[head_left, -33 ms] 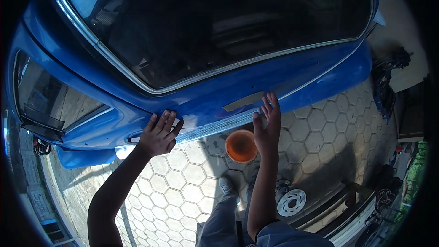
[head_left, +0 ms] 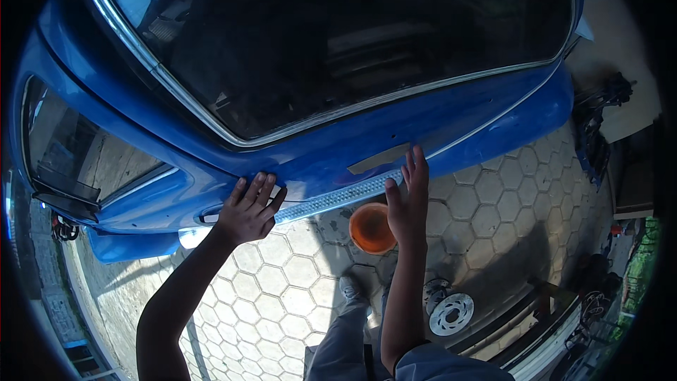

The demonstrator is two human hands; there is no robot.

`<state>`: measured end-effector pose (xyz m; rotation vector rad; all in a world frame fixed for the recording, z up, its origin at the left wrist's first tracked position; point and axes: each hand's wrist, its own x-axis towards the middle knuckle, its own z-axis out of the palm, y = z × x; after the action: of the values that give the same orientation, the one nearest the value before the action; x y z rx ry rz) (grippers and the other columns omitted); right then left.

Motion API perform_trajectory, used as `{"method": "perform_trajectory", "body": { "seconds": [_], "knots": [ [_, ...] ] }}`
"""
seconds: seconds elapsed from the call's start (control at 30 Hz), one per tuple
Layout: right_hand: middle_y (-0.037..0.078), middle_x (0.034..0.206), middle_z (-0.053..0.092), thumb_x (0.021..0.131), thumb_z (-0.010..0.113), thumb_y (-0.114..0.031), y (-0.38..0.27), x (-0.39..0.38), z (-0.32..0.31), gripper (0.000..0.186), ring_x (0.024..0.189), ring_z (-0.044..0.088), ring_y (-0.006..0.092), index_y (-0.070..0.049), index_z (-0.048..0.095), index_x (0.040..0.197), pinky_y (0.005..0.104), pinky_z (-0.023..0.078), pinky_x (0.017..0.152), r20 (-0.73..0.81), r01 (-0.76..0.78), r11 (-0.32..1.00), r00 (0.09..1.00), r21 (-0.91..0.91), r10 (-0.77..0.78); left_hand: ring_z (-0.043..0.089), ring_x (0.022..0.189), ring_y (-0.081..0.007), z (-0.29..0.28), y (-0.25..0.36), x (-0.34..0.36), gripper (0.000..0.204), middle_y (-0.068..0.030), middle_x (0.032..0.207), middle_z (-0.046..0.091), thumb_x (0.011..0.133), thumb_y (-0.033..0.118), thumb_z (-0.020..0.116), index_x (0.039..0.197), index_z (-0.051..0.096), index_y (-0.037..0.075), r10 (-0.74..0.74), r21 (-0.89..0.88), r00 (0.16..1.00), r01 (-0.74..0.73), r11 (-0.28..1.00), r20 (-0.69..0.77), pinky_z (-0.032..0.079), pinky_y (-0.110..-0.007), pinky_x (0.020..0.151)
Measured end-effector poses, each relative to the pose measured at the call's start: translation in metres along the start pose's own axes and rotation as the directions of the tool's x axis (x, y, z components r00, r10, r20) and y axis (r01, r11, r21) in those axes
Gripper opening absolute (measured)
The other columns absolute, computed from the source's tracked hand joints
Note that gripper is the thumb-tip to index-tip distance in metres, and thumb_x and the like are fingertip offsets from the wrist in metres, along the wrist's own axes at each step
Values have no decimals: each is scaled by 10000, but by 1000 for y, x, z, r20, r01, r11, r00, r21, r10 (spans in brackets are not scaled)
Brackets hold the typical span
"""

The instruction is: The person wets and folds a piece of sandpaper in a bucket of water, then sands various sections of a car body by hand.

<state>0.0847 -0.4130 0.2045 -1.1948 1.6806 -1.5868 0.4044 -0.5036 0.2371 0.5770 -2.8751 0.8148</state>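
A blue car door (head_left: pixel 338 137) spans the view below a large dark window (head_left: pixel 338 35) with a chrome surround. My left hand (head_left: pixel 247 208) lies with fingers spread on the lower blue panel, beside the door handle (head_left: pixel 209 219). Farther right, my right hand (head_left: pixel 409 201) is raised at the door, fingers stretched and thumb apart, with nothing visible in it. Whether its fingertips touch the panel is hard to tell. Just left of those fingertips, a flat grey-brown strip (head_left: pixel 378 159) lies against the paint. Below it runs a silver dimpled sill plate (head_left: pixel 331 199).
An orange round basin (head_left: pixel 368 229) stands on hexagonal paving (head_left: pixel 296 268) under the door. To the right of my legs lie a brake disc (head_left: pixel 451 313) and long metal parts (head_left: pixel 522 342). Dark machine parts (head_left: pixel 599 120) stand past the car at right.
My right hand has shifted slightly left and down along the door, its thumb moving off toward the sill plate. My left hand stays in place on the panel.
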Motion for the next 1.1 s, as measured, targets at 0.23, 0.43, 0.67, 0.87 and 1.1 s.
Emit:
{"method": "perform_trajectory", "body": {
  "seconds": [0.23, 0.43, 0.67, 0.87, 1.1],
  "knots": [
    [262, 1564, -273, 929, 267, -752, -24, 18, 91, 1056, 1475, -202, 396, -30, -251, 1498, 518, 45, 1211, -190, -198, 979, 960, 54, 205, 306, 1454, -361, 2, 0, 2, 572, -211, 1520, 385, 827, 286, 571, 1380, 521, 149, 0, -36, 1000, -1, 999, -27, 193, -556, 1186],
    [244, 1604, -176, 979, 235, -688, 4, 69, 74, 954, 1499, -155, 359, -7, -131, 1538, 473, 0, 1215, -512, -146, 988, 845, 57, 155, 327, 1456, -299, -2, -4, -3, 540, -154, 1541, 386, 875, 277, 479, 1397, 524, 145, -27, -92, 999, 25, 995, -18, 237, -506, 1186],
    [264, 1612, -92, 1030, 242, -552, 13, 115, 22, 821, 1505, -69, 397, 33, -16, 1546, 482, 16, 1219, -665, -18, 999, 745, 42, 41, 333, 1451, -296, -3, 2, 5, 568, -151, 1549, 373, 836, 322, 544, 1377, 522, 151, -30, -119, 1000, 29, 992, -7, 256, -505, 1178],
    [273, 1614, -66, 1041, 263, -451, -14, 54, 86, 745, 1501, -62, 429, 36, 21, 1549, 562, -15, 1191, -400, 118, 898, 865, -424, -303, 284, 1472, -301, 1, 1, -2, 610, -153, 1572, 323, 806, 354, 589, 1382, 516, 169, -49, -104, 999, 50, 993, 10, 247, -516, 1181],
    [233, 1630, 14, 1060, 241, -392, 9, 148, -43, 673, 1510, -8, 395, 17, 41, 1555, 517, 26, 1214, -489, 94, 947, 838, -307, -242, 194, 1496, -341, 4, 2, 7, 639, -192, 1588, 236, 783, 391, 645, 1374, 514, 184, -39, -39, 999, 40, 998, 22, 160, -567, 1194]
  ]
}}
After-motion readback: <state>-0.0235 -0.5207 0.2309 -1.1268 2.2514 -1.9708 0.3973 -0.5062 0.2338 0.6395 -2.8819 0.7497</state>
